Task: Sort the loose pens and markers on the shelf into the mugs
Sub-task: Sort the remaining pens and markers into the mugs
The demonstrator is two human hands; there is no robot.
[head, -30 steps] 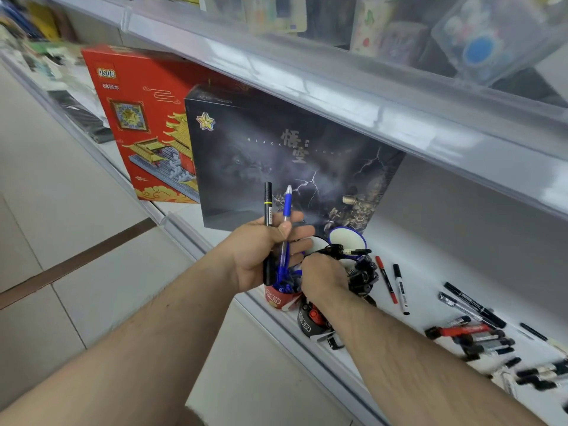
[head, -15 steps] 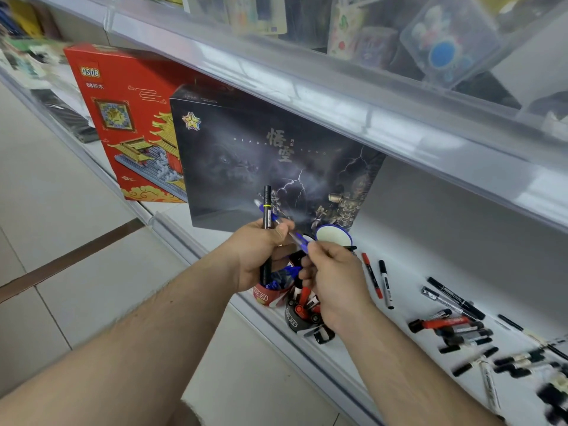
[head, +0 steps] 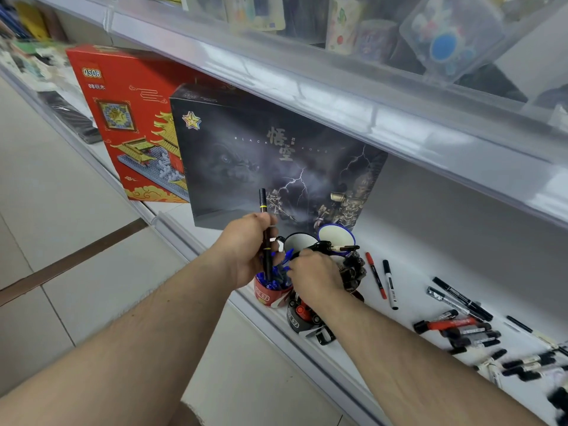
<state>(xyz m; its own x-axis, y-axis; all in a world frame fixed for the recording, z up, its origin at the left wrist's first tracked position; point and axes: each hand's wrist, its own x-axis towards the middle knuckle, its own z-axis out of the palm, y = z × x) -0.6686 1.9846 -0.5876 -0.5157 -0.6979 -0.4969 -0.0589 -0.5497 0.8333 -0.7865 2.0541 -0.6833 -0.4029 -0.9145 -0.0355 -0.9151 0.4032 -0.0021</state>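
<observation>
My left hand grips a slim black pen with yellow bands upright, its lower end dipping toward the red mug full of blue pens at the front edge of the white shelf. My right hand is just beside it, fingers curled over that mug's rim and pinching a blue pen whose tip points down among the others. Just right of the red mug, partly under my right wrist, stands a black mug holding red markers. Behind my hands are two white mugs, one with a dark rim and one with a blue rim; a black pen lies across their tops. To the right, a loose red marker and a white marker with a black cap lie side by side on the shelf, well apart from my hands. Farther right lies a cluster of black and red markers. A dark box with lightning artwork stands behind the mugs, beside a red box.
</observation>
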